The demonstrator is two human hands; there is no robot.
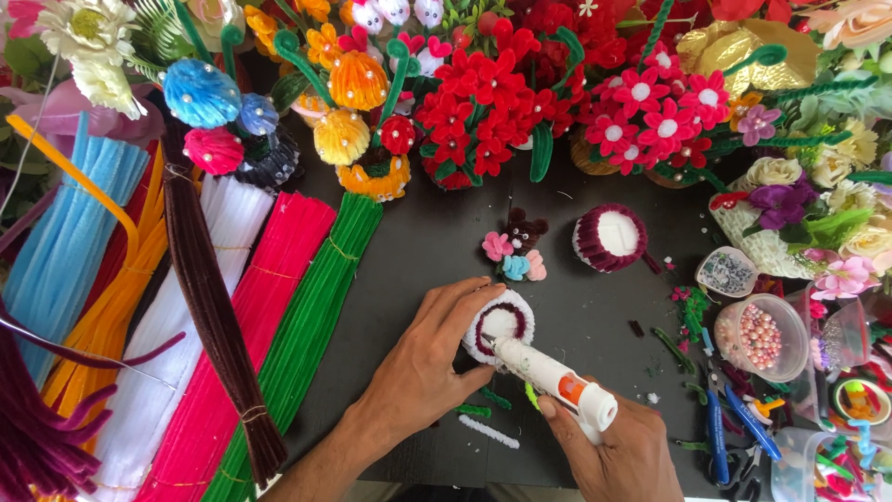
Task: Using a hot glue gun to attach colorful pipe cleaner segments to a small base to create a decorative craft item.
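Note:
My left hand (429, 367) grips a small round white foam cup (500, 323) wrapped in dark maroon pipe cleaner, holding it on the black table (437, 242). My right hand (621, 451) holds a white glue gun (556, 379) with an orange trigger, its nozzle touching the cup's near rim. A second maroon-wrapped white cup (609, 238) sits farther back. A tiny brown pipe-cleaner bear with pink and blue flowers (517, 249) stands between them.
Bundles of pipe cleaners in blue, orange, white, brown, pink and green (223, 307) lie at the left. Handmade flower arrangements (492, 93) line the back. A cup of pink beads (760, 336), blue-handled pliers (720, 432) and small containers crowd the right. Green and white scraps (485, 420) lie near my hands.

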